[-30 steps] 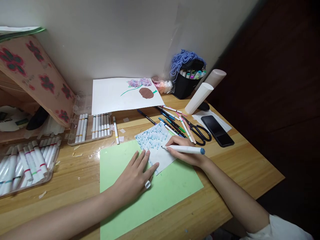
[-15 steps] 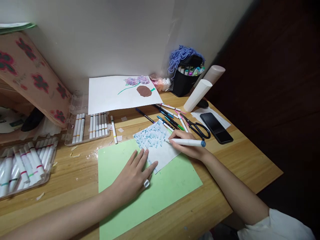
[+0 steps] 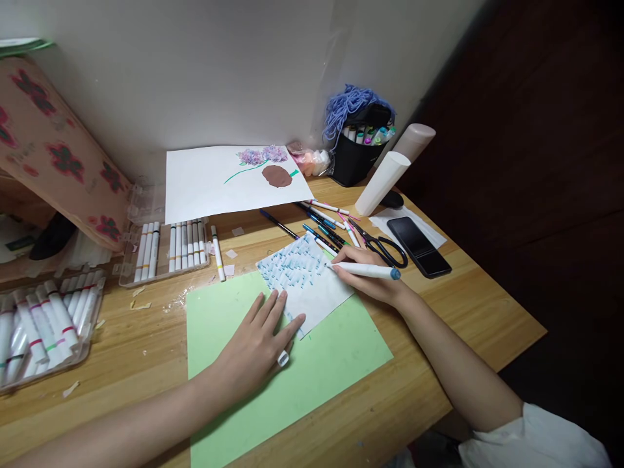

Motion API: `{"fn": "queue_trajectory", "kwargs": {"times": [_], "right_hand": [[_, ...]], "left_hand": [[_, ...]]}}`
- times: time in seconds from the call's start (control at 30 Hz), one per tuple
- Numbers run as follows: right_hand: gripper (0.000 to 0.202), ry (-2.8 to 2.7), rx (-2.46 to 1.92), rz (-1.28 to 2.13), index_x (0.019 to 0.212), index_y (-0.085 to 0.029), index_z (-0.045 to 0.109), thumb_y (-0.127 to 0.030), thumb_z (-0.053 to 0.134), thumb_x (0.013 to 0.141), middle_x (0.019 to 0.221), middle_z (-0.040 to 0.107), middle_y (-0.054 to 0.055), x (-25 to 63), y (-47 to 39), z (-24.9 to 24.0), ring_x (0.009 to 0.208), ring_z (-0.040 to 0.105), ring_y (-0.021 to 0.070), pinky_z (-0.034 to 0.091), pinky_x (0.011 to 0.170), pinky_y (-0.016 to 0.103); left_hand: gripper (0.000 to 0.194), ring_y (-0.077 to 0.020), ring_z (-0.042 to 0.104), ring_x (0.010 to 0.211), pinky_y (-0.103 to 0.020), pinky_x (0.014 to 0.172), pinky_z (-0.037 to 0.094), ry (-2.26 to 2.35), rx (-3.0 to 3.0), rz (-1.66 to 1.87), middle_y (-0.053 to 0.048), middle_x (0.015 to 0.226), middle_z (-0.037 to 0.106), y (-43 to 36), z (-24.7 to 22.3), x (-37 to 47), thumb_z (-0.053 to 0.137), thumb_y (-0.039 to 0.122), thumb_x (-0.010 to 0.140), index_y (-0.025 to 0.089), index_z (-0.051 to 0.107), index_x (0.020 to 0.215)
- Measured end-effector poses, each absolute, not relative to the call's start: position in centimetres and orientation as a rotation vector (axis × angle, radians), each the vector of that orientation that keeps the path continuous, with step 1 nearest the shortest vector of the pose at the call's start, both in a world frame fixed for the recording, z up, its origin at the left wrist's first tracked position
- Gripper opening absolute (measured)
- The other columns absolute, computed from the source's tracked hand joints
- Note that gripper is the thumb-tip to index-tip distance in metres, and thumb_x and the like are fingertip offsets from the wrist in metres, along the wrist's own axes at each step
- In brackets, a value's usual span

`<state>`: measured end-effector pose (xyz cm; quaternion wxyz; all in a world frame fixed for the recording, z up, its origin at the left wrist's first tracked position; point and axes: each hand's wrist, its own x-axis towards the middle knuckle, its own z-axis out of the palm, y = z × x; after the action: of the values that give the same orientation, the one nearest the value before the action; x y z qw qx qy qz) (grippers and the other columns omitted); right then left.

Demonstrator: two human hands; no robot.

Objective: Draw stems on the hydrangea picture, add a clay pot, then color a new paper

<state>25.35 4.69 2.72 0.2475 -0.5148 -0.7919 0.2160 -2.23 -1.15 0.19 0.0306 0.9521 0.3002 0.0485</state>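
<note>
My right hand point(image 3: 365, 276) is closed round a white marker point(image 3: 368, 270) with a blue end. The marker's tip is at a white sheet of paper point(image 3: 322, 302) covered with short blue strokes on its upper part. My left hand point(image 3: 258, 331) lies flat, fingers spread, with the fingertips on the sheet's lower left edge. From under its palm pokes a small white piece point(image 3: 283, 357), perhaps a cap; the rest is hidden. Beneath the sheet and left hand is a larger light green sheet point(image 3: 336, 370).
Loose markers point(image 3: 324, 221), black-handled scissors point(image 3: 380, 247) and a phone point(image 3: 419, 247) lie beyond my right hand. At the left are clear marker cases point(image 3: 160, 279). A flower drawing point(image 3: 205, 185) leans at the wall, near a black pen holder point(image 3: 353, 162) and a white tube point(image 3: 383, 185).
The marker tip has shifted slightly on the sheet, at the right end of the blue strokes. My left hand stays on the paper. The whole view has moved a little.
</note>
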Motion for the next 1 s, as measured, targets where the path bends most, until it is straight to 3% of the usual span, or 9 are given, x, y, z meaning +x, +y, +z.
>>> {"fn": "queue_trajectory", "kwargs": {"times": [0.53,0.67,0.8,1.0], "right_hand": [[0.010,-1.914,-1.465,0.604,0.088,-0.022,0.059,-0.031,0.055,0.086,0.086,0.065,0.002,25.3,4.8,2.9,0.079,0.060,0.0182,0.044,0.070,0.028],[0.018,-1.816,-1.465,0.727,0.099,-0.023,0.059,-0.034,0.058,0.085,0.097,0.065,0.003,26.1,3.7,3.6,0.086,0.061,0.0191,0.047,0.070,0.028],[0.020,-1.880,-1.456,0.843,0.102,-0.024,0.061,-0.029,0.060,0.083,0.102,0.065,0.003,26.8,3.0,2.6,0.094,0.061,0.0207,0.047,0.077,0.030],[0.012,-1.927,-1.429,0.808,0.096,-0.023,0.058,-0.023,0.054,0.084,0.091,0.065,0.002,25.7,2.1,1.1,0.078,0.061,0.0164,0.047,0.066,0.027]], "left_hand": [[0.062,-0.0381,0.027,0.134,-0.055,0.106,0.030,0.926,2.907,0.205,-0.020,0.147,0.028,-1.2,-0.1,-2.2,0.063,0.026,0.082,0.021,0.037,0.139],[0.052,-0.0369,0.023,0.136,-0.058,0.105,0.030,0.950,2.895,0.266,-0.020,0.149,0.024,-1.2,0.0,-2.1,0.052,0.018,0.088,0.021,0.038,0.138],[0.054,-0.0316,0.017,0.139,-0.054,0.109,0.027,0.818,2.877,0.246,-0.016,0.151,0.019,-1.0,0.2,-1.9,0.044,0.012,0.090,0.018,0.030,0.142],[0.056,-0.0332,0.016,0.139,-0.054,0.108,0.028,0.834,2.852,0.201,-0.015,0.152,0.015,-0.7,0.2,-1.9,0.045,0.014,0.089,0.020,0.030,0.142]]}}
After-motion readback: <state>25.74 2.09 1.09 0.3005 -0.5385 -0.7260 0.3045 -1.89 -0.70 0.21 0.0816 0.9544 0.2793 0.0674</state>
